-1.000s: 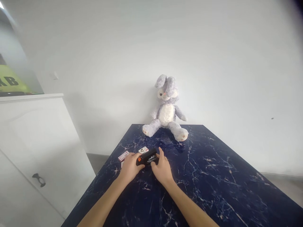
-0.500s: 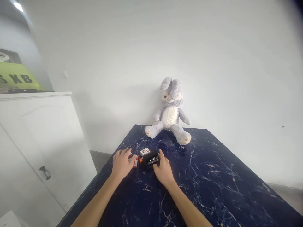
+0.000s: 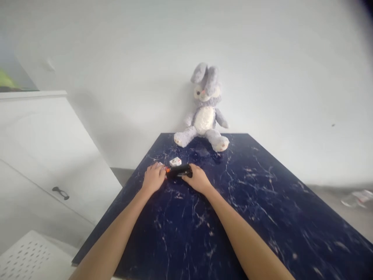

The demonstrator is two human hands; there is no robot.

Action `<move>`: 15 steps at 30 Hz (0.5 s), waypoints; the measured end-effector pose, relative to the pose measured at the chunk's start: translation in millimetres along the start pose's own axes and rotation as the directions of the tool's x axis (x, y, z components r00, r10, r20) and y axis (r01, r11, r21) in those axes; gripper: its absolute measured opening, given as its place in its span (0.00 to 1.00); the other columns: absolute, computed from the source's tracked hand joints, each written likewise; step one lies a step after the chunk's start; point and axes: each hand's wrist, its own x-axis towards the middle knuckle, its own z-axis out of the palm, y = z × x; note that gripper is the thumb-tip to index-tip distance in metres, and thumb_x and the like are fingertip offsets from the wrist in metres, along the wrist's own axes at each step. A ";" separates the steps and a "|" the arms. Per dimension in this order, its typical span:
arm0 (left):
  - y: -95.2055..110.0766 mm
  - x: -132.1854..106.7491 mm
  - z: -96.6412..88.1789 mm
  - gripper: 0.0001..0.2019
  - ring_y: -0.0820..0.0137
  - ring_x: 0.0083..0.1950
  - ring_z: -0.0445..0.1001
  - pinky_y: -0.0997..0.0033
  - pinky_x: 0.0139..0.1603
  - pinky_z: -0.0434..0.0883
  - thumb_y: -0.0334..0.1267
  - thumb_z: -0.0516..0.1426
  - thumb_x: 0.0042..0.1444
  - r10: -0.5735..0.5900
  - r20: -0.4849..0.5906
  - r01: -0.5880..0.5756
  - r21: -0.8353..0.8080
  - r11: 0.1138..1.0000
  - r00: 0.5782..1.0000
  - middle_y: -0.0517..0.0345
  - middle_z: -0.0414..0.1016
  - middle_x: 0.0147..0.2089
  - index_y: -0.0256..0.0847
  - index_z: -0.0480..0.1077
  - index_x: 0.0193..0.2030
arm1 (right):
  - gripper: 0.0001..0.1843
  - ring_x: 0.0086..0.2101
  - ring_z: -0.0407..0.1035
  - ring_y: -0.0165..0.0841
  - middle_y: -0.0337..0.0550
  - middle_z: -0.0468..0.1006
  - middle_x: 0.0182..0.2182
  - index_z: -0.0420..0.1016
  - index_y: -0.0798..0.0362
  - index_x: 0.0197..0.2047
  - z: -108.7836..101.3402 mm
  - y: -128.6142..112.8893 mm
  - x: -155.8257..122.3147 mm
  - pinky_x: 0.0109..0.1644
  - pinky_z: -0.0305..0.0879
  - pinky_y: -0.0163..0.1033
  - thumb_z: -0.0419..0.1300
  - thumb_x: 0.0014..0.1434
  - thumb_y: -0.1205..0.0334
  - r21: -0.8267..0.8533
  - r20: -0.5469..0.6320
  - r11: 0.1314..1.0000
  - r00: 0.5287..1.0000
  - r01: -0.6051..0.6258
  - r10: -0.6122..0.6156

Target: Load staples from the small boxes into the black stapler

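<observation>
My right hand (image 3: pixel 198 179) has its thumb and fingers around the right end of a black stapler (image 3: pixel 178 170), which lies on the table with an orange part at its left end. My left hand (image 3: pixel 153 177) is curled over small red-and-white boxes (image 3: pixel 160 164), mostly hidden beneath its fingers. Its fingertips come close to the stapler's orange part; whether they touch it I cannot tell. Just behind the stapler sits another small white box (image 3: pixel 175 161) with dark and red print.
A grey plush rabbit (image 3: pixel 204 116) sits at the far end of the dark blue marbled table (image 3: pixel 186 241), against the white wall. To the left stands a white cabinet (image 3: pixel 43 144) with a dark handle. A white perforated surface (image 3: pixel 27 256) shows at lower left.
The view has tipped downward, so everything sits higher in the picture. My left hand has moved closer to the stapler, and my right hand has closed further around its right end.
</observation>
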 end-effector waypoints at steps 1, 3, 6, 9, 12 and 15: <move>-0.1 0.7 1.2 0.20 0.54 0.66 0.62 0.51 0.65 0.60 0.40 0.47 0.67 0.001 0.012 -0.001 -0.005 1.000 1.000 0.47 0.68 0.65 0.42 0.73 0.57 | 0.16 0.43 0.70 0.37 0.46 0.77 0.42 0.71 0.54 0.46 0.5 1.1 -0.7 0.50 0.63 0.40 0.65 0.55 0.60 0.002 0.010 1.000 1.000 -0.005 0.005; -0.1 2.4 3.2 0.20 0.55 0.66 0.62 0.53 0.66 0.59 0.39 0.46 0.66 0.009 0.037 -0.009 -0.014 1.000 0.999 0.46 0.70 0.63 0.39 0.74 0.56 | 0.17 0.44 0.70 0.37 0.45 0.76 0.42 0.70 0.54 0.46 1.6 4.2 -1.4 0.51 0.62 0.39 0.65 0.55 0.59 0.006 0.025 1.000 1.000 -0.014 0.014; 0.4 4.7 3.7 0.20 0.56 0.66 0.62 0.53 0.67 0.57 0.40 0.45 0.67 0.025 0.043 -0.023 -0.033 0.999 0.999 0.48 0.69 0.64 0.39 0.73 0.57 | 0.20 0.46 0.69 0.37 0.47 0.75 0.46 0.69 0.55 0.50 3.0 8.4 -1.9 0.53 0.62 0.40 0.65 0.56 0.58 0.002 0.024 1.000 0.999 -0.023 0.023; 1.4 5.5 1.4 0.20 0.57 0.63 0.65 0.55 0.67 0.58 0.40 0.46 0.67 0.040 0.045 -0.038 -0.051 0.998 0.998 0.49 0.72 0.61 0.40 0.74 0.56 | 0.22 0.46 0.69 0.38 0.48 0.75 0.47 0.68 0.55 0.53 3.9 9.6 -3.6 0.53 0.62 0.41 0.64 0.57 0.58 -0.016 0.020 1.000 1.000 -0.024 0.024; 1.6 5.9 -0.4 0.19 0.58 0.59 0.68 0.56 0.65 0.61 0.40 0.46 0.67 0.053 0.056 -0.049 -0.067 0.997 0.997 0.50 0.74 0.58 0.41 0.75 0.54 | 0.28 0.47 0.70 0.39 0.48 0.75 0.47 0.64 0.54 0.59 4.3 9.2 -6.0 0.53 0.63 0.41 0.64 0.58 0.60 -0.032 0.019 0.999 1.000 -0.019 0.020; -0.7 6.3 -1.8 0.19 0.56 0.62 0.67 0.55 0.65 0.61 0.40 0.46 0.66 0.072 0.079 -0.067 -0.073 0.995 0.994 0.50 0.72 0.61 0.41 0.75 0.55 | 0.37 0.47 0.70 0.39 0.48 0.76 0.47 0.55 0.52 0.67 3.6 8.1 -8.1 0.53 0.63 0.42 0.64 0.57 0.60 -0.036 0.015 0.999 1.000 -0.027 0.027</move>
